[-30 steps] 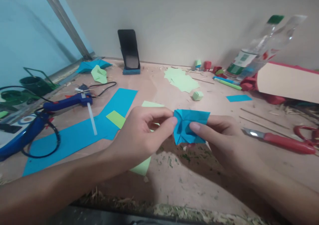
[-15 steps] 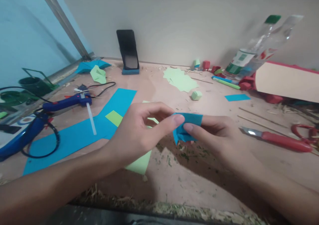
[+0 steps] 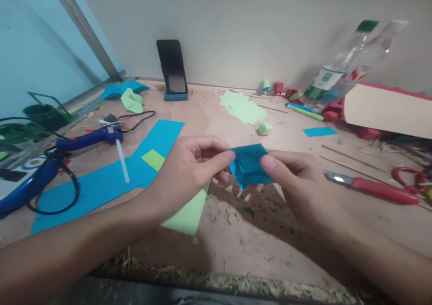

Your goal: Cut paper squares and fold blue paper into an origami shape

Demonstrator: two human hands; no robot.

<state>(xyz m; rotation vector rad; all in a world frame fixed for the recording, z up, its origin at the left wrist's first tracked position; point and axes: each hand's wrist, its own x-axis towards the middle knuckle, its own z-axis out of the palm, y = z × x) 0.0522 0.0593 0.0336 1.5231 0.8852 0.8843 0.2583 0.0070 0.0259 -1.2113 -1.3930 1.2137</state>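
Observation:
A small piece of folded blue paper (image 3: 251,166) is held up above the table between my two hands. My left hand (image 3: 197,168) pinches its left corner between thumb and fingers. On the other side, my right hand (image 3: 290,172) grips the right edge, thumb on top and fingers mostly hidden behind. Creases run across the paper, and its middle looks sunken. Under my left hand lies a light green paper sheet (image 3: 187,217), partly covered. Long blue paper strips (image 3: 91,186) with a small yellow-green piece (image 3: 153,159) lie to the left.
A blue glue gun (image 3: 87,138) with a glue stick lies left. At right are a red-handled cutter (image 3: 384,190), red scissors (image 3: 408,177), thin sticks (image 3: 354,163) and plastic bottles (image 3: 326,82). A phone (image 3: 172,66) stands at the back, near light green paper (image 3: 243,107) and a small green folded cube (image 3: 265,128).
The blue paper has been opened out wider and tilted, showing its creased inner face. My right thumb has shifted right to its edge, and my hands have moved slightly apart.

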